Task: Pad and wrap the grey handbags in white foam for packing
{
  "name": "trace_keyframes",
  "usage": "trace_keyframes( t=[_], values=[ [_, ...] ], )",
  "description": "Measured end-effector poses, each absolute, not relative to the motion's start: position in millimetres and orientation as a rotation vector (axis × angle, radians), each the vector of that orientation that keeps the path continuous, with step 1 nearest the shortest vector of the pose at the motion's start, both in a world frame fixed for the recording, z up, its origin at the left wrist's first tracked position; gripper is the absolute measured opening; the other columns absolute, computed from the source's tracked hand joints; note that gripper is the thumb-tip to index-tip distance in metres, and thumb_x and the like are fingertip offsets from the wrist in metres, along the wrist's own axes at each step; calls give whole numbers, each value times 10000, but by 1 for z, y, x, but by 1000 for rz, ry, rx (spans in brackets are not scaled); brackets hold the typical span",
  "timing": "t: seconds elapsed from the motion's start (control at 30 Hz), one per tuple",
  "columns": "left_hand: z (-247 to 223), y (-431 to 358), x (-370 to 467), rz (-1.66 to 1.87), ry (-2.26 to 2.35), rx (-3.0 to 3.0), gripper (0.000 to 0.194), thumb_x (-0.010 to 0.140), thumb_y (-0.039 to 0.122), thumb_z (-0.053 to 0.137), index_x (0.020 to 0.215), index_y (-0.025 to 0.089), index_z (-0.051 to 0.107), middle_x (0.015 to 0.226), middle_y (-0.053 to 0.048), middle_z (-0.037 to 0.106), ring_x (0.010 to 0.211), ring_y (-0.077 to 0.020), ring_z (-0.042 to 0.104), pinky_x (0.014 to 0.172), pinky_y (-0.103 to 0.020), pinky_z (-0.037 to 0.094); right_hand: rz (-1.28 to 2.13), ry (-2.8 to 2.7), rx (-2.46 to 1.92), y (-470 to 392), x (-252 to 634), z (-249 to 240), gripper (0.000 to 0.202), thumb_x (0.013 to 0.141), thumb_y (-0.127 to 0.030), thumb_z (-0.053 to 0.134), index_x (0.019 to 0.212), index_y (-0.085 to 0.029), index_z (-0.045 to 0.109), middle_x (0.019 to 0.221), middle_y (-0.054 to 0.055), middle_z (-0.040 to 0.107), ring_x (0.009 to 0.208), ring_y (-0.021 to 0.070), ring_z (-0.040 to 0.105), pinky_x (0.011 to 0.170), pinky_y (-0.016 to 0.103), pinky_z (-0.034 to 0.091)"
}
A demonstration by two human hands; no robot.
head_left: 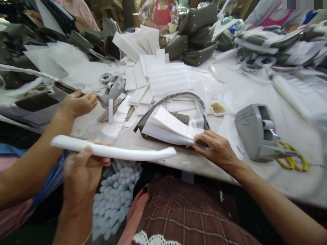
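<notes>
My left hand point(83, 170) is closed round a long white foam roll point(122, 152), held level in front of the table edge. A dark green handbag point(163, 136) lies near the front edge, its handle point(178, 94) wrapped in clear film. White sheets point(171, 124) cover part of the bag's side. My right hand point(214, 146) pinches the sheets and the bag's right end between thumb and fingers.
Right of the bag stands a grey tape dispenser point(251, 131) with yellow-handled scissors point(293, 158). Another dispenser point(114, 87) sits behind left. Foam sheets point(170, 78) and stacked bags point(199, 34) lie behind. A co-worker's hand point(79, 103) is at left; many rolls point(114, 200) stand below.
</notes>
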State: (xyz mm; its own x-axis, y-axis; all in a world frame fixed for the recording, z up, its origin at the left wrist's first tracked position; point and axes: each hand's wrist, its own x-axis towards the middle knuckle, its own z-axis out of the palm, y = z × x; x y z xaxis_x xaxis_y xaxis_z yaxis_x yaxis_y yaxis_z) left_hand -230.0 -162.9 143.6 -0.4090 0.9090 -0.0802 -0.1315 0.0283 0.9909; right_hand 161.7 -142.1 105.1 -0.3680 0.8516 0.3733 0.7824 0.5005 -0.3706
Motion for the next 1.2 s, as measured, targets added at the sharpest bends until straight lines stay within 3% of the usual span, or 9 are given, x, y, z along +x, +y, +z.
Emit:
trace_keyframes(
  t=[0.1,0.2,0.33,0.47,0.57,0.73,0.87,1.03,1.2],
  values=[
    [123,-148,-180,1377,1327,755,340,674,369,769,854,152,578,740,-47,727,436,-123,582,385,-220,502,176,-2238,-1353,-141,162,108,68,847,-211,688,861,-199,622,809,31,636,776,189,609,710,286,461],
    [99,-143,-145,1276,1333,656,412,632,349,804,877,167,527,703,-18,709,472,-155,649,448,-249,570,166,-2260,-1352,-141,162,109,83,835,-195,695,849,-194,614,821,35,641,781,188,607,714,284,461],
    [80,-139,-125,1283,1278,585,437,648,310,814,906,187,483,641,47,652,561,-181,703,544,-275,614,201,-2289,-1352,-140,165,111,90,860,-243,693,869,-202,614,839,37,645,792,189,606,712,285,467],
    [75,-137,-110,1350,1202,521,421,702,326,799,927,187,472,709,24,672,675,-204,736,658,-329,632,260,-2341,-1336,-145,166,118,179,881,-359,694,955,-214,620,935,59,660,847,208,620,750,312,492],
    [70,-140,-92,1326,1132,478,391,739,349,777,934,179,483,785,-27,712,749,-223,744,755,-386,622,252,-2351,-1365,-153,161,121,362,805,-454,762,1023,-215,601,1021,90,664,918,257,629,778,360,517],
    [62,-143,-70,1340,1046,434,338,771,345,748,964,162,539,875,-53,740,796,-213,740,840,-413,593,114,-2268,-1415,-165,149,105,273,843,-240,714,1069,-220,563,1117,121,653,1060,311,600,874,432,513],
    [62,-142,-68,1352,1041,462,337,769,360,753,944,165,540,842,-39,733,794,-210,737,835,-413,592,40,-2158,-1375,-163,150,87,291,818,-35,561,1041,-222,568,1087,111,663,1055,293,599,898,437,494],
    [58,-129,-84,1311,1136,614,418,761,428,756,1000,192,508,865,-21,713,781,-203,732,791,-386,596,73,-2185,-1321,-157,156,80,252,826,-104,626,1036,-232,571,1077,92,669,1030,285,595,876,430,479],
    [74,-115,-134,520,1707,1514,367,846,551,610,725,205,583,573,-24,622,584,-228,666,598,-313,528,81,-2141,-1313,-154,156,75,241,809,-104,638,1001,-236,574,1028,82,673,977,277,600,845,426,479]
  ],
)
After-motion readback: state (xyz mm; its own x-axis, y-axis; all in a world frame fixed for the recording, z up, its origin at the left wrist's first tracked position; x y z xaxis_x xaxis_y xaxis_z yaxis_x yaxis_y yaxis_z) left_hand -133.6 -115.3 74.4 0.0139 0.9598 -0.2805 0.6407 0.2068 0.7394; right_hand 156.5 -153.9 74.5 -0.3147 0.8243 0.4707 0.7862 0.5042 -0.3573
